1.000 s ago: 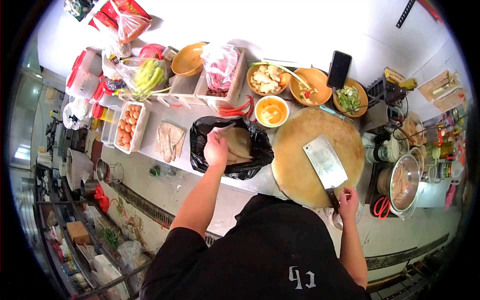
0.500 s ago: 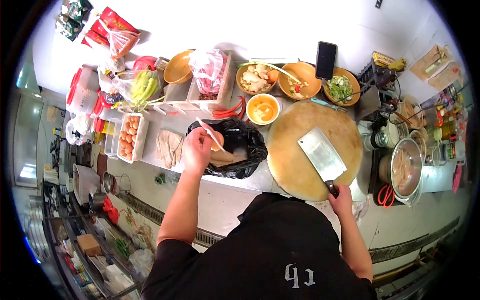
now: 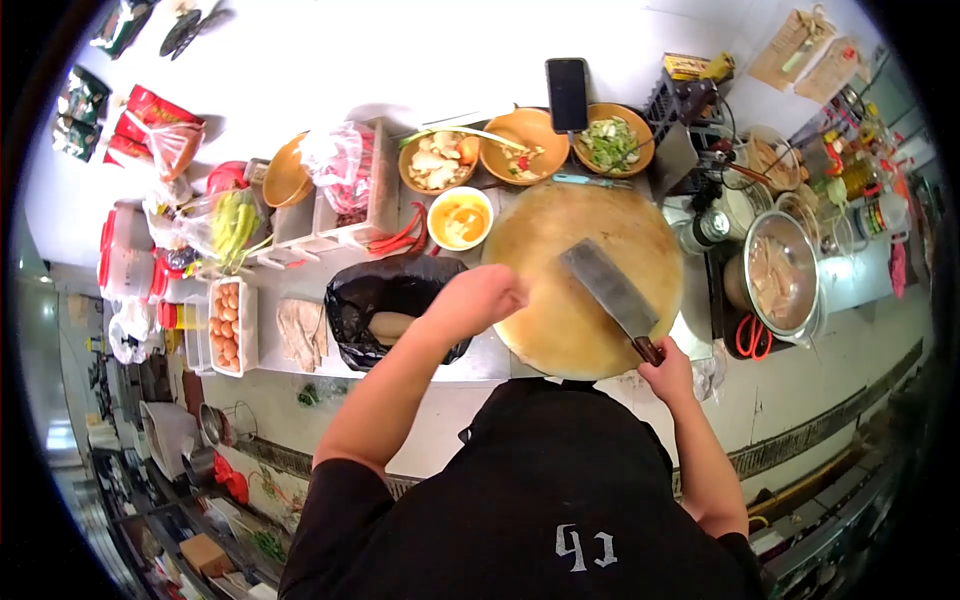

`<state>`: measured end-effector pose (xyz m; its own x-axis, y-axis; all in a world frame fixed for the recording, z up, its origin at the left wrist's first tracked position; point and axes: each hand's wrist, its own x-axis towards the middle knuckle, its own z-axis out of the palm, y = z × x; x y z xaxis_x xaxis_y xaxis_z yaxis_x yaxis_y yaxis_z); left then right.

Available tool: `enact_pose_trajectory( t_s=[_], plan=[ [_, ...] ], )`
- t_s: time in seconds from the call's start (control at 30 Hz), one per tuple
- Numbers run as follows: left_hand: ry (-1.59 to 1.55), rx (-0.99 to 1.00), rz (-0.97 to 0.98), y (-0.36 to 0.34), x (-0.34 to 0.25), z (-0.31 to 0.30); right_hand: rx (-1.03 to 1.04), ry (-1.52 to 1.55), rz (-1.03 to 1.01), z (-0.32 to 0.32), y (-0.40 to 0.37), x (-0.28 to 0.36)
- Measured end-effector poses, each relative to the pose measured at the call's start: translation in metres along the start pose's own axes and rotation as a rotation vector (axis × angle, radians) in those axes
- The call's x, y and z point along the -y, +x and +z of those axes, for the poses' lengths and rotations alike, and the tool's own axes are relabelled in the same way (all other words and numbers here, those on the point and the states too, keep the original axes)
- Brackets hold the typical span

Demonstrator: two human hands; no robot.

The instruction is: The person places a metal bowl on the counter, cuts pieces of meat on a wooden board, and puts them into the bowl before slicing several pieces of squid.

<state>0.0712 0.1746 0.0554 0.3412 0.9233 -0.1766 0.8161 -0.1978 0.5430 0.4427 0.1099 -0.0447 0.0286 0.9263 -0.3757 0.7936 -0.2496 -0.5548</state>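
My right hand (image 3: 668,372) grips the dark handle of a cleaver (image 3: 610,287). The broad blade lies over the round wooden chopping board (image 3: 540,330), pointing up and left. My left hand (image 3: 485,300) is over the board's left edge with its fingers curled together. Whether anything is between those fingers cannot be seen. Beneath and left of that forearm sits a container lined with a black plastic bag (image 3: 350,300). A pale, smooth piece (image 3: 390,326) lies inside it, partly covered by my arm.
Behind the board stand a bowl of yellow liquid (image 3: 461,220), a bowl of chopped greens (image 3: 612,143) and a propped phone (image 3: 567,95). Eggs (image 3: 225,325) and a folded cloth (image 3: 302,332) are at left. A steel bowl of pale meat (image 3: 775,275) and red scissors (image 3: 753,337) are at right.
My left hand has moved right, from above the black bag to the board's edge. The pale strip it held no longer shows. The cleaver stays in my right hand, and the view has shifted.
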Motion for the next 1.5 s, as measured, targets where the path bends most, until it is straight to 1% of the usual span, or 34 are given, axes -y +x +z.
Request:
enact_pose_trajectory(
  t_s=[0.07,0.1,0.13,0.17,0.2,0.23,0.27,0.3,0.33,0.37,0.43,0.47,0.5,0.53,0.57,0.6,0.67,0.73,0.77,0.8,0.87,0.9,0.93,1.03,1.17,1.23,1.33,1.37,1.43,1.5],
  plan=[
    [0.124,0.324,-0.053,0.044,-0.018,0.021,0.059,0.251,0.028,0.002,-0.005,-0.018],
    [0.063,0.283,0.024,0.059,-0.011,0.048,0.048,0.252,0.046,0.003,-0.010,-0.027],
    [-0.001,0.243,0.102,0.075,-0.001,0.079,0.070,0.379,0.076,0.004,-0.015,-0.036],
    [-0.007,0.259,0.119,0.087,-0.002,0.097,0.090,0.505,0.107,0.004,-0.022,-0.044],
    [0.089,0.252,0.162,0.098,-0.006,0.112,0.077,0.507,0.129,0.003,-0.028,-0.050],
    [0.183,0.243,0.206,0.106,-0.009,0.127,0.112,0.666,0.208,0.000,-0.036,-0.052],
    [0.178,0.259,0.223,0.111,-0.010,0.140,0.144,0.828,0.285,-0.004,-0.044,-0.053],
    [0.211,0.204,0.280,0.115,-0.014,0.149,0.129,0.833,0.303,-0.008,-0.050,-0.054],
    [0.244,0.148,0.335,0.118,-0.018,0.157,0.156,0.909,0.344,-0.012,-0.056,-0.054],
    [0.240,0.164,0.350,0.117,-0.020,0.165,0.183,0.986,0.386,-0.016,-0.063,-0.054],
    [0.235,0.123,0.379,0.110,-0.026,0.168,0.168,0.993,0.432,-0.027,-0.069,-0.047],
    [0.235,0.135,0.391,0.107,-0.027,0.169,0.166,0.991,0.460,-0.031,-0.068,-0.044],
    [0.255,0.088,0.443,0.105,-0.026,0.170,0.153,0.914,0.481,-0.031,-0.067,-0.044],
    [0.275,0.040,0.495,0.103,-0.026,0.170,0.146,0.923,0.491,-0.031,-0.065,-0.046],
    [0.275,0.049,0.505,0.103,-0.025,0.173,0.133,0.895,0.507,-0.031,-0.062,-0.050],
    [0.235,0.038,0.478,0.104,-0.022,0.177,0.122,0.866,0.522,-0.029,-0.060,-0.054],
    [0.194,0.035,0.454,0.106,-0.022,0.182,0.085,0.934,0.543,-0.010,-0.055,-0.075],
    [0.233,0.102,0.393,0.110,-0.023,0.184,0.012,0.960,0.526,-0.005,-0.051,-0.078],
    [0.233,0.106,0.397,0.111,-0.024,0.185,-0.049,0.874,0.538,0.002,-0.051,-0.076],
    [0.217,0.078,0.401,0.111,-0.024,0.186,-0.052,0.877,0.542,0.006,-0.051,-0.071],
    [0.200,0.055,0.406,0.110,-0.022,0.188,0.032,0.833,0.616,0.013,-0.054,-0.068],
    [0.204,0.016,0.431,0.111,-0.019,0.189,0.020,0.830,0.555,0.019,-0.056,-0.067],
    [0.208,-0.022,0.456,0.112,-0.017,0.191,0.020,0.832,0.558,0.023,-0.059,-0.067],
    [0.198,-0.047,0.469,0.112,-0.016,0.192,0.081,0.730,0.552,0.036,-0.063,-0.067],
    [0.215,-0.042,0.453,0.110,-0.015,0.193,0.075,0.707,0.547,0.040,-0.067,-0.061],
    [0.216,-0.024,0.435,0.109,-0.016,0.192,0.052,0.621,0.529,0.036,-0.065,-0.052],
    [0.220,-0.035,0.453,0.108,-0.014,0.195,0.036,0.592,0.535,0.033,-0.049,-0.034],
    [0.220,-0.036,0.454,0.107,-0.013,0.195,0.035,0.592,0.535,0.035,-0.041,-0.031],
    [0.223,-0.034,0.476,0.106,-0.011,0.194,0.009,0.656,0.466,0.041,-0.030,-0.029],
    [0.215,-0.046,0.483,0.107,-0.009,0.193,0.022,0.630,0.472,0.040,-0.032,-0.029]
  ],
)
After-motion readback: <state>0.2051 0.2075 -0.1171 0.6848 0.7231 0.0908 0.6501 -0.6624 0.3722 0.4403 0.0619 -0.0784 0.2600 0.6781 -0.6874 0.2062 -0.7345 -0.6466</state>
